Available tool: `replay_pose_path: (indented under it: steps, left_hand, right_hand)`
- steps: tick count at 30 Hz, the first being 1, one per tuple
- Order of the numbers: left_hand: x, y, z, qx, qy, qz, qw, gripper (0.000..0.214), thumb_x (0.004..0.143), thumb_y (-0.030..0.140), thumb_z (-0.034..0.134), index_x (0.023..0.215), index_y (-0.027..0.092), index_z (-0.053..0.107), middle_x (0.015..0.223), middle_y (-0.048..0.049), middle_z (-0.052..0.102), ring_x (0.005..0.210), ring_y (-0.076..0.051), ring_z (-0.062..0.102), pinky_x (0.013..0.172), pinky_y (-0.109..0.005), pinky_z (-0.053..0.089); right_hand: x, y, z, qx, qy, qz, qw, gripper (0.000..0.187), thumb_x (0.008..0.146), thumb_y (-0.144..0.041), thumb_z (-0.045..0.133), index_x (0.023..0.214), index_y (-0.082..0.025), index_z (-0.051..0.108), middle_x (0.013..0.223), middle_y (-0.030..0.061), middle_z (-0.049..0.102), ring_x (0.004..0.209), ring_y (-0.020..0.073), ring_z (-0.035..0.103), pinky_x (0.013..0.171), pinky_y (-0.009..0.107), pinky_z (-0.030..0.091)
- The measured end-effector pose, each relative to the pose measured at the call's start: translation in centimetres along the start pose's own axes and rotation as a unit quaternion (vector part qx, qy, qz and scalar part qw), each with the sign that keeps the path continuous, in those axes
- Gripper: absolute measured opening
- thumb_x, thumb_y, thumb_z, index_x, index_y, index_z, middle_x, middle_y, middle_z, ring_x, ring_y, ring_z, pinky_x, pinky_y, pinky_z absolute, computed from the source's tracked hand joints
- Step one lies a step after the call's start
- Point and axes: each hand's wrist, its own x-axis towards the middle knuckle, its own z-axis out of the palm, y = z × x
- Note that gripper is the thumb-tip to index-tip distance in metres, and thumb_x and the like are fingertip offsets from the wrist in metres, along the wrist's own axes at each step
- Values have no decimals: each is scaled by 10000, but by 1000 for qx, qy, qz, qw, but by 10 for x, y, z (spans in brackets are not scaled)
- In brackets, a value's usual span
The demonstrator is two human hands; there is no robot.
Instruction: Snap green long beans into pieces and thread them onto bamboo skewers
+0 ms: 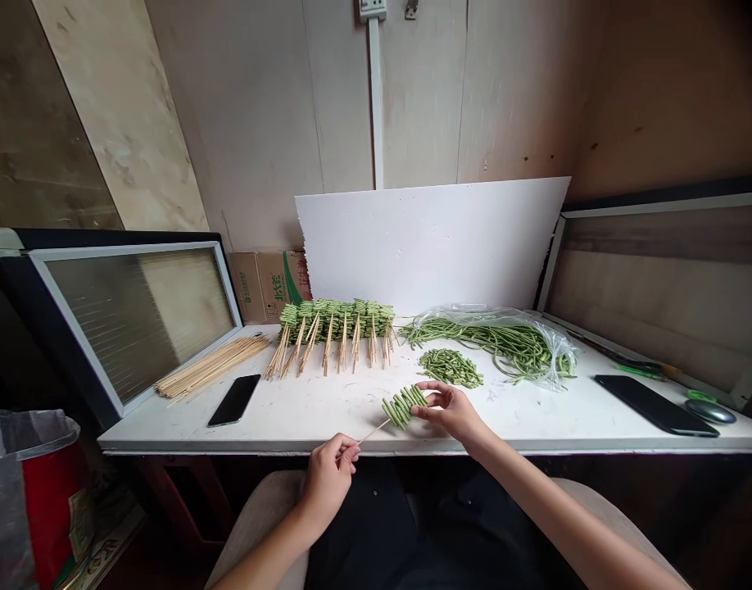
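Note:
My left hand [330,475] pinches the near end of a thin bamboo skewer [376,429] just off the table's front edge. The skewer runs into a row of short green bean pieces [404,405] lying on the white table [302,406]. My right hand [450,407] presses its fingers on the right side of that row and holds the pieces together. A small heap of cut bean pieces [450,367] lies just behind. Long green beans [492,338] spill from a clear plastic bag [539,332] at the back right.
Finished bean skewers [336,324] lie in a row at the back centre. Bare skewers [211,366] are piled at the left beside a black phone [234,400]. A second dark phone [655,404], a round lid [711,412], a white board [431,242] and glass-topped cabinets [136,307] surround the table.

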Motion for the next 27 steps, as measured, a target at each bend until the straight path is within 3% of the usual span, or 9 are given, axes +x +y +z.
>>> replay_pose_path:
  steps: [6, 12, 16, 19, 23, 27]
  left_hand:
    - [0, -5, -5, 55, -54, 32, 996, 191, 931, 300, 611, 809, 212, 729, 781, -75, 760, 679, -214, 708, 637, -291, 545]
    - [-4, 7, -3, -17, -112, -39, 993, 229, 897, 371, 672, 816, 179, 767, 754, -91, 771, 667, -224, 743, 639, -310, 582]
    - [-8, 22, 1, -140, -136, -117, 974, 370, 831, 506, 776, 861, 138, 761, 788, -124, 789, 688, -241, 778, 644, -317, 603]
    - [-2, 31, -5, -215, -139, -164, 953, 518, 756, 608, 827, 890, 115, 744, 794, -148, 793, 688, -255, 785, 621, -317, 599]
    - [29, 32, -32, -213, -85, -152, 961, 571, 707, 630, 857, 909, 107, 753, 812, -158, 800, 716, -261, 787, 641, -331, 614]
    - [88, 24, -81, -146, 12, -116, 982, 519, 701, 586, 859, 890, 112, 768, 813, -153, 802, 728, -255, 780, 651, -341, 624]
  right_hand:
    - [4, -13, -15, -38, 19, -47, 998, 651, 556, -435, 978, 1123, -205, 754, 721, -19, 649, 798, 215, 683, 799, 350, 537]
    - [5, -35, -30, -54, 16, -48, 997, 695, 584, -474, 965, 1190, -212, 750, 803, 17, 701, 896, 248, 702, 890, 389, 541]
    - [5, -39, -30, -46, 57, -51, 996, 609, 780, -666, 774, 1203, -229, 746, 1171, 142, 750, 1148, 340, 678, 899, 433, 556]
    - [7, -35, -35, -38, 116, -52, 991, 602, 893, -746, 573, 1199, -256, 743, 1381, 149, 678, 1290, 371, 615, 917, 463, 567]
    - [10, -23, -57, -84, 132, -58, 986, 614, 904, -759, 519, 1178, -255, 737, 1350, 142, 700, 1261, 367, 638, 885, 446, 588]
    - [6, -8, -83, -143, 135, -78, 977, 598, 897, -742, 519, 1139, -238, 731, 1315, 145, 711, 1213, 357, 662, 845, 419, 591]
